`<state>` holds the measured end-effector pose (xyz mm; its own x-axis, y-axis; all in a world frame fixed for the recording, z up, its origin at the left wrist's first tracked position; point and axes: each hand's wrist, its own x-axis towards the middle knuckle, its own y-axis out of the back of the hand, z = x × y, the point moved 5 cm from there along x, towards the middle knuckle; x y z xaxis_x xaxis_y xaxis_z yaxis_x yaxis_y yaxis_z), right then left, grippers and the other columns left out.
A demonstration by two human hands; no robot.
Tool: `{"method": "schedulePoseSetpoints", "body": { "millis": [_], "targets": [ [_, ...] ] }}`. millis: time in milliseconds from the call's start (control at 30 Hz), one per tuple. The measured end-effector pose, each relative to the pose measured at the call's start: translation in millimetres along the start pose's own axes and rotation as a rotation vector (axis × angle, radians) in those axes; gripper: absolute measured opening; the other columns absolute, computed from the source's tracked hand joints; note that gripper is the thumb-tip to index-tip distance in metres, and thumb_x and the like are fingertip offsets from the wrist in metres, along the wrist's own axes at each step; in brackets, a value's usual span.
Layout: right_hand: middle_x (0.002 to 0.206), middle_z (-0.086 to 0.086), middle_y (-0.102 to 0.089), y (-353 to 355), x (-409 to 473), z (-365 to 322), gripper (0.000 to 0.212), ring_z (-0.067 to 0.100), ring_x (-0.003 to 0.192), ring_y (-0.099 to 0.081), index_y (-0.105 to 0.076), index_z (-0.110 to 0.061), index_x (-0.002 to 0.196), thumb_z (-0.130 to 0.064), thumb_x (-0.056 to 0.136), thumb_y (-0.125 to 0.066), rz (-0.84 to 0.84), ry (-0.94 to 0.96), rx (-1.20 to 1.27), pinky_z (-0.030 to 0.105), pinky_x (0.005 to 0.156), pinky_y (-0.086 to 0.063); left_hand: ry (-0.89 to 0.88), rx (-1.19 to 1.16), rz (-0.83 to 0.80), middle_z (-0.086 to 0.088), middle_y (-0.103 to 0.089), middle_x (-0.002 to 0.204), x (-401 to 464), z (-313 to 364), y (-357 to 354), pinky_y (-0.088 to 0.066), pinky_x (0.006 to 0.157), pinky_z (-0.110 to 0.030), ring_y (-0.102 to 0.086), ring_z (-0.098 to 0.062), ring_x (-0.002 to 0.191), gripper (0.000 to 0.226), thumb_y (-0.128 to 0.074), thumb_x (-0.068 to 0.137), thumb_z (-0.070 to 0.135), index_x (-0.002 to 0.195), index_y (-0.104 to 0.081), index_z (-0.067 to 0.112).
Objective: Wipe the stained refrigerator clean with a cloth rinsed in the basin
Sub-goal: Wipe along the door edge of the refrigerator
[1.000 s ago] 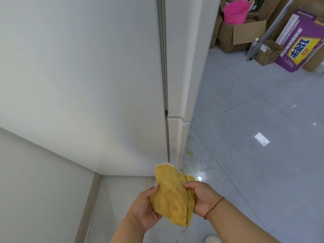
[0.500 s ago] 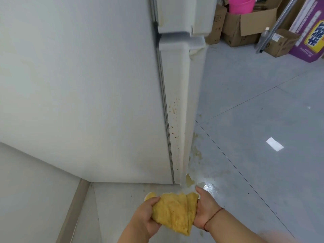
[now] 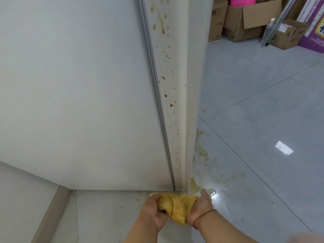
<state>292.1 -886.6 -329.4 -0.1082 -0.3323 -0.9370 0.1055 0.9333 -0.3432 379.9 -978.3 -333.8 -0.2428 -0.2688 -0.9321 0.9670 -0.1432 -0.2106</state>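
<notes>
While my left hand [image 3: 154, 210] and right hand [image 3: 199, 207] both grip the bunched yellow cloth [image 3: 177, 206], it sits low beside the refrigerator [image 3: 177, 106]. Brown stains [image 3: 163, 78] spot its edge.

The grey tiled floor [image 3: 263, 106] is glossy, crossed by thin dark joint lines, and carries a bright rectangular light reflection [image 3: 284, 147] toward its right side. Yellowish-brown spill residue [image 3: 201, 151] lies on the floor in a wet, patchy band. At the far right corner of the floor, open cardboard boxes [image 3: 249, 20] stand side by side; a pink bucket [image 3: 241, 1] sits in the largest one. A clear plastic bottle [image 3: 270, 28] stands just beside a smaller cardboard box [image 3: 289, 35]. A metal pole [image 3: 280, 20] leans diagonally across them. A purple printed carton [image 3: 313, 25] stands at the right edge. A beige baseboard strip [image 3: 47, 216] runs along the lower left.
</notes>
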Motion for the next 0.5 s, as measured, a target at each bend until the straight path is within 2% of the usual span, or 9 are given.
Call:
{"method": "schedulePoseSetpoints", "body": {
  "millis": [67,133,200,233,300,400,500],
  "targets": [
    [0.118,0.027,-0.058,-3.9,17.6,-1.0,0.083,0.04,0.096,-0.057,-0.055,0.005,0.118,-0.07,0.089,-0.033,-0.039,0.011,0.097,0.054,0.084,-0.042,-0.01,0.021,0.007,-0.028,-0.062,0.109,12.2,-0.3,-3.7,-0.05,0.081,-0.05,-0.06,-0.039,0.094,0.03,-0.041,0.101,0.013,0.113,-0.054,-0.011],
    [0.125,0.025,-0.056,-6.0,31.9,-3.7,0.081,0.038,0.094,-0.056,-0.054,-0.001,0.126,-0.07,0.09,-0.033,-0.035,0.033,0.219,0.053,0.09,-0.039,0.014,0.018,-0.015,-0.026,-0.063,0.102,21.4,-0.6,-7.8,-0.048,0.082,-0.051,-0.059,-0.038,0.092,0.031,-0.038,0.101,0.016,0.1,-0.057,-0.008],
    [0.116,0.022,-0.059,-12.0,41.9,-6.3,0.073,0.035,0.091,-0.056,-0.056,-0.007,0.126,-0.066,0.091,-0.032,-0.061,0.061,0.308,0.05,0.089,-0.04,0.006,-0.003,-0.056,-0.019,-0.061,0.079,33.2,-0.5,-13.4,-0.047,0.09,-0.05,-0.058,-0.035,0.081,0.035,-0.033,0.1,0.015,0.077,-0.054,-0.002],
    [0.11,0.02,-0.06,-15.5,46.2,-8.2,0.07,0.033,0.09,-0.056,-0.058,-0.01,0.125,-0.066,0.092,-0.032,-0.071,0.074,0.348,0.048,0.085,-0.042,0.0,-0.048,-0.093,-0.014,-0.054,0.062,38.7,0.1,-18.4,-0.046,0.093,-0.048,-0.054,-0.032,0.071,0.037,-0.03,0.099,0.014,0.065,-0.045,0.007],
    [0.112,0.018,-0.061,-19.3,55.6,-11.7,0.067,0.031,0.089,-0.056,-0.062,-0.015,0.118,-0.067,0.09,-0.032,-0.071,0.079,0.405,0.046,0.085,-0.045,-0.009,-0.091,-0.117,-0.006,-0.033,0.045,46.9,-0.7,-26.0,-0.044,0.091,-0.044,-0.039,-0.025,0.055,0.038,-0.025,0.097,0.013,0.06,-0.027,0.02],
    [0.127,0.013,-0.056,-17.9,63.4,-18.5,0.062,0.031,0.1,-0.056,-0.063,-0.013,0.106,-0.066,0.088,-0.035,-0.031,0.084,0.475,0.049,0.103,-0.037,-0.015,-0.108,-0.12,-0.003,-0.023,0.046,53.5,-1.8,-32.2,-0.044,0.084,-0.041,-0.033,-0.022,0.047,0.04,-0.026,0.096,0.015,0.057,-0.021,0.022],
    [0.138,0.009,-0.045,-13.2,60.4,-26.7,0.062,0.031,0.131,-0.042,-0.048,-0.013,0.136,-0.056,0.094,-0.032,0.008,0.105,0.523,0.052,0.11,-0.027,-0.031,-0.107,-0.074,-0.006,-0.027,0.051,61.1,1.5,-28.6,-0.043,0.092,-0.042,-0.037,-0.024,0.055,0.037,-0.032,0.093,0.013,0.057,-0.031,0.018]
  ]
}}
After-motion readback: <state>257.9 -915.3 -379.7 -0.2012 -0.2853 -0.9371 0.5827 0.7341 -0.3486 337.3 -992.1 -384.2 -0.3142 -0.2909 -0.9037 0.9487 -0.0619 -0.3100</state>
